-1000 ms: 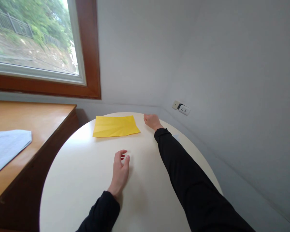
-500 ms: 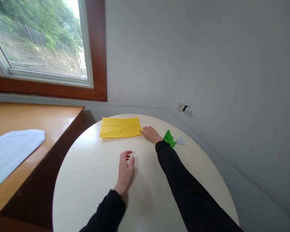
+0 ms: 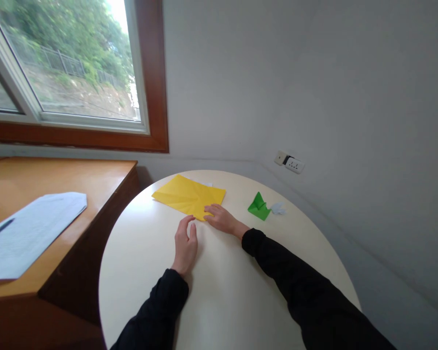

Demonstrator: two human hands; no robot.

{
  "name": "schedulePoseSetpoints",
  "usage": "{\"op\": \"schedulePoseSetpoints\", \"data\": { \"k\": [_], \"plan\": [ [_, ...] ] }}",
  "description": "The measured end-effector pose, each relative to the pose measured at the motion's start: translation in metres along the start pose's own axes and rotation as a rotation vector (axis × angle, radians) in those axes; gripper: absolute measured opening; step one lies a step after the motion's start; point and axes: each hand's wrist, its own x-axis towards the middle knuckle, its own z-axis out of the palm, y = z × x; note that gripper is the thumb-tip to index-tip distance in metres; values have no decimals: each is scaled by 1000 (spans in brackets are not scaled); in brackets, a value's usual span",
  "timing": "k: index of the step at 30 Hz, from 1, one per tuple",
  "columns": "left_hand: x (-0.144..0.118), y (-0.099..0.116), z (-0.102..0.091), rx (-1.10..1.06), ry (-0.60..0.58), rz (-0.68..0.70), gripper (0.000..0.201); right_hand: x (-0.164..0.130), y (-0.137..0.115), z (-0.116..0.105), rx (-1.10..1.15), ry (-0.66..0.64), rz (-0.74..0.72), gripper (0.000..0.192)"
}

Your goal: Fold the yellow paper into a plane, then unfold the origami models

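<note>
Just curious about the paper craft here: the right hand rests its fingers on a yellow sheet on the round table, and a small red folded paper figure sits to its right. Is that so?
Not quite. In the head view the small folded paper figure is green, not red. The rest holds: the right hand has its fingers on the yellow sheet on the round table.

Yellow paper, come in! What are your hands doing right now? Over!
Right hand flat on yellow paper's near corner. Left hand open on the white table, fingertips at the paper's edge. Green folded paper sits apart, clear of both hands.
</note>
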Motion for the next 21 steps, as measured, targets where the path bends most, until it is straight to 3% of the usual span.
{"op": "schedulePoseSetpoints", "data": {
  "k": [5,11,16,21],
  "plan": [
    [4,2,-7,127,-77,138,30,-39,-36,-7,206,202,-12,24],
    [4,4,-16,481,-367,138,39,-87,-76,-35,351,274,-97,25],
    [-6,7,-22,705,-572,162,45,-125,-101,-62,494,241,-79,25],
    [-24,13,-33,828,-731,153,49,-165,-103,-79,553,216,-18,29]
  ]
}}
